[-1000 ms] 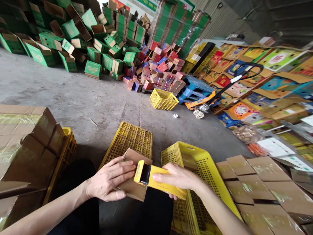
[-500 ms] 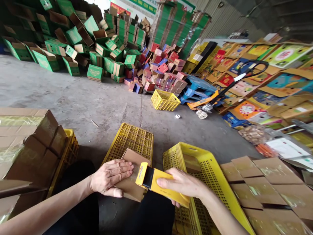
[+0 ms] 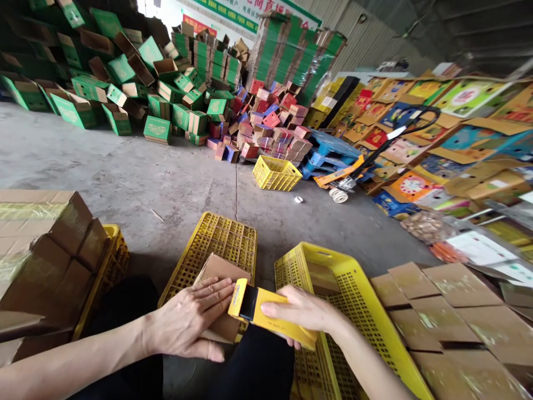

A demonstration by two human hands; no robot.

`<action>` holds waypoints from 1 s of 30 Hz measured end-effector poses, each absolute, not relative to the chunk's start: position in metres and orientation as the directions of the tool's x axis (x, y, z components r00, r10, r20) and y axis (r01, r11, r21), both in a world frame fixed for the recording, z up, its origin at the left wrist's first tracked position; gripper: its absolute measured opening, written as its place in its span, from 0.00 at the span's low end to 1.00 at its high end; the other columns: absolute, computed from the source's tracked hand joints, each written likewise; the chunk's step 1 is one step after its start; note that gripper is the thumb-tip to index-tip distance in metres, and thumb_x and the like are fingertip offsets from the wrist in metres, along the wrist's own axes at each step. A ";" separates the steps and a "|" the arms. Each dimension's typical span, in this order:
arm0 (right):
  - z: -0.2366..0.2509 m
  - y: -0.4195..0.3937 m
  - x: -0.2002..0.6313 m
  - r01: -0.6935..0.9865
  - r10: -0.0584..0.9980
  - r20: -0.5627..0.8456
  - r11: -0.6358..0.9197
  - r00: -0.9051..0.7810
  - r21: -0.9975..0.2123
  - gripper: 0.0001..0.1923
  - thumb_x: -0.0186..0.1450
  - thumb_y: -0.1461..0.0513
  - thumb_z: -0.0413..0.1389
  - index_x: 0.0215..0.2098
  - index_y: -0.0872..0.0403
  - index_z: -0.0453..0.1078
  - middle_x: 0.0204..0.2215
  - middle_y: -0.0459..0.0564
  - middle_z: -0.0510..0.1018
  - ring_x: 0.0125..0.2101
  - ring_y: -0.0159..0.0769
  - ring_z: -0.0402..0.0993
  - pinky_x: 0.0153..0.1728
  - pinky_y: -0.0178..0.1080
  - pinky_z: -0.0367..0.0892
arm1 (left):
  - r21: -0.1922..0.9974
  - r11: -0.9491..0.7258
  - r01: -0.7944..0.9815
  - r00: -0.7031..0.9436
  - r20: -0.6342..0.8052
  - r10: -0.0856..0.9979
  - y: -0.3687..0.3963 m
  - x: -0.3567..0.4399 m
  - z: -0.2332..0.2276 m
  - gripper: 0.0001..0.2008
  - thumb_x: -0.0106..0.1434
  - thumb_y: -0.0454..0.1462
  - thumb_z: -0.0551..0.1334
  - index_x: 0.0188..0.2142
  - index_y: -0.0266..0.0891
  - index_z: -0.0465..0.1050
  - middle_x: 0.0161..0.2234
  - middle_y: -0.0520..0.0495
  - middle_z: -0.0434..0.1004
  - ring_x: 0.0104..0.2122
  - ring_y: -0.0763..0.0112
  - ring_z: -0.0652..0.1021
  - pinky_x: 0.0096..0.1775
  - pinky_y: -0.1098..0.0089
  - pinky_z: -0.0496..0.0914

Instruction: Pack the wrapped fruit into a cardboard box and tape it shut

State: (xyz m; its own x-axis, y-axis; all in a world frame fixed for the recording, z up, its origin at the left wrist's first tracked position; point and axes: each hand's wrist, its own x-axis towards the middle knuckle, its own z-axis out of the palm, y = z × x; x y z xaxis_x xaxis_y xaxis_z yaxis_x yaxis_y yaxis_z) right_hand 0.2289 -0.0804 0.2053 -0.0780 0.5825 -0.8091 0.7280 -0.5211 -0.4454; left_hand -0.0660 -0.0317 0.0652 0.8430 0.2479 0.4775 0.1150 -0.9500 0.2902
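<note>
My left hand (image 3: 194,319) lies with its fingers stretched out across the top of a small brown cardboard box (image 3: 225,269). That box rests on an upturned yellow plastic crate (image 3: 227,230) in front of my knees. In my right hand (image 3: 306,312) is a slim yellow box (image 3: 283,325), its end flap raised and something black showing inside. The thumb lies on top and the fingers curl beneath. Its flap end is close beside my left fingertips, near the cardboard box; I cannot tell whether they touch.
On the right stands an open yellow crate (image 3: 350,272) with a cardboard box inside, beside taped cardboard boxes (image 3: 449,311). More taped boxes (image 3: 45,244) are stacked on the left. Further off are another yellow crate (image 3: 277,173), a pallet jack (image 3: 350,172) and heaped green boxes (image 3: 158,129).
My left hand has slid forward and right over the cardboard box, covering more of it. The yellow box has shifted slightly left in my right hand. The whole view has moved a little.
</note>
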 end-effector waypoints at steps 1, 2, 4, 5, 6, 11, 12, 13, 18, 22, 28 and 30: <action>0.205 -0.081 0.230 0.729 0.581 -0.810 -0.519 -0.081 -0.445 0.25 0.67 0.41 0.59 0.37 0.55 0.70 0.21 0.49 0.82 0.20 0.36 0.82 0.18 0.28 0.70 | 0.296 -0.948 0.114 0.846 0.472 0.249 -0.035 -0.062 0.067 0.52 0.69 0.63 0.57 0.76 0.29 0.45 0.72 0.29 0.59 0.72 0.47 0.62 0.71 0.53 0.57; 0.203 -0.082 0.232 0.728 0.582 -0.809 -0.517 -0.087 -0.450 0.26 0.67 0.41 0.59 0.36 0.55 0.70 0.21 0.50 0.82 0.21 0.37 0.82 0.18 0.29 0.70 | 0.299 -0.947 0.115 0.847 0.468 0.251 -0.038 -0.059 0.068 0.52 0.69 0.63 0.57 0.76 0.29 0.45 0.72 0.28 0.58 0.72 0.47 0.61 0.72 0.54 0.57; 0.200 -0.083 0.234 0.719 0.583 -0.806 -0.516 -0.104 -0.466 0.26 0.67 0.40 0.59 0.36 0.55 0.70 0.21 0.50 0.82 0.21 0.37 0.82 0.19 0.29 0.71 | 0.300 -0.947 0.117 0.855 0.454 0.250 -0.041 -0.056 0.067 0.53 0.68 0.64 0.57 0.77 0.29 0.43 0.72 0.28 0.56 0.72 0.46 0.60 0.72 0.54 0.56; 0.199 -0.084 0.235 0.713 0.580 -0.806 -0.515 -0.120 -0.476 0.26 0.66 0.40 0.59 0.35 0.55 0.70 0.21 0.49 0.82 0.21 0.37 0.82 0.19 0.29 0.72 | 0.300 -0.947 0.117 0.861 0.445 0.247 -0.041 -0.056 0.066 0.54 0.68 0.64 0.57 0.77 0.29 0.42 0.73 0.28 0.55 0.72 0.46 0.60 0.72 0.54 0.56; 0.197 -0.085 0.235 0.706 0.579 -0.804 -0.513 -0.137 -0.489 0.27 0.66 0.40 0.59 0.35 0.55 0.70 0.21 0.49 0.82 0.21 0.36 0.82 0.19 0.29 0.72 | 0.299 -0.947 0.117 0.866 0.437 0.245 -0.041 -0.057 0.065 0.55 0.68 0.65 0.57 0.77 0.29 0.41 0.73 0.28 0.55 0.72 0.46 0.60 0.72 0.54 0.56; 0.197 -0.091 0.240 0.692 0.587 -0.801 -0.529 -0.120 -0.491 0.26 0.65 0.40 0.60 0.38 0.55 0.69 0.22 0.48 0.82 0.21 0.35 0.82 0.20 0.29 0.72 | 0.292 -0.948 0.123 0.869 0.429 0.245 -0.035 -0.062 0.061 0.55 0.67 0.65 0.58 0.77 0.32 0.39 0.73 0.31 0.57 0.72 0.48 0.62 0.72 0.56 0.57; 0.198 -0.094 0.242 0.689 0.592 -0.799 -0.535 -0.108 -0.489 0.26 0.65 0.40 0.60 0.39 0.54 0.68 0.23 0.49 0.82 0.21 0.36 0.82 0.20 0.29 0.72 | 0.295 -0.947 0.128 0.865 0.434 0.252 -0.034 -0.062 0.059 0.55 0.67 0.64 0.59 0.77 0.32 0.40 0.72 0.32 0.57 0.71 0.49 0.63 0.72 0.56 0.57; 0.199 -0.097 0.246 0.684 0.592 -0.800 -0.542 -0.102 -0.488 0.26 0.65 0.40 0.60 0.40 0.54 0.68 0.23 0.49 0.83 0.22 0.36 0.82 0.20 0.29 0.72 | 0.298 -0.945 0.132 0.858 0.442 0.260 -0.034 -0.061 0.058 0.55 0.67 0.64 0.59 0.77 0.33 0.40 0.72 0.32 0.58 0.71 0.49 0.63 0.71 0.57 0.58; 0.195 -0.107 0.260 0.673 0.585 -0.809 -0.573 -0.064 -0.468 0.29 0.64 0.38 0.60 0.41 0.54 0.69 0.25 0.49 0.84 0.22 0.35 0.82 0.20 0.29 0.71 | 0.311 -0.943 0.117 0.846 0.467 0.259 -0.033 -0.057 0.056 0.56 0.65 0.65 0.60 0.77 0.35 0.41 0.71 0.33 0.61 0.70 0.48 0.65 0.70 0.56 0.61; 0.186 -0.106 0.261 0.681 0.600 -0.798 -0.560 -0.059 -0.471 0.29 0.63 0.37 0.61 0.39 0.54 0.67 0.24 0.49 0.83 0.22 0.36 0.82 0.20 0.30 0.72 | 0.274 -0.953 0.130 0.857 0.452 0.247 -0.035 -0.057 0.061 0.56 0.66 0.65 0.59 0.78 0.34 0.40 0.72 0.33 0.60 0.70 0.47 0.65 0.70 0.55 0.61; 0.182 -0.106 0.261 0.675 0.610 -0.787 -0.545 -0.088 -0.498 0.32 0.62 0.35 0.59 0.41 0.54 0.67 0.26 0.50 0.83 0.24 0.38 0.83 0.23 0.32 0.74 | 0.226 -0.954 0.198 0.834 0.472 0.285 -0.047 -0.042 0.066 0.55 0.67 0.65 0.55 0.77 0.32 0.39 0.71 0.31 0.60 0.70 0.47 0.65 0.70 0.55 0.60; 0.182 -0.107 0.264 0.668 0.611 -0.787 -0.554 -0.080 -0.497 0.33 0.62 0.34 0.59 0.41 0.54 0.67 0.27 0.51 0.84 0.25 0.39 0.83 0.24 0.33 0.74 | 0.200 -0.956 0.216 0.852 0.439 0.284 -0.051 -0.035 0.066 0.57 0.67 0.67 0.53 0.77 0.30 0.37 0.73 0.31 0.57 0.72 0.48 0.61 0.71 0.56 0.58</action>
State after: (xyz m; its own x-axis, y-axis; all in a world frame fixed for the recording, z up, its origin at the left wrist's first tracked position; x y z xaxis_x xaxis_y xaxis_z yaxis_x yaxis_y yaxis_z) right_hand 0.2636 -0.1072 0.1822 -0.0795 0.6112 -0.7875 0.6679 -0.5538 -0.4973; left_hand -0.0354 -0.0513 0.0656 0.8522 0.2843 0.4392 0.2160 -0.9558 0.1996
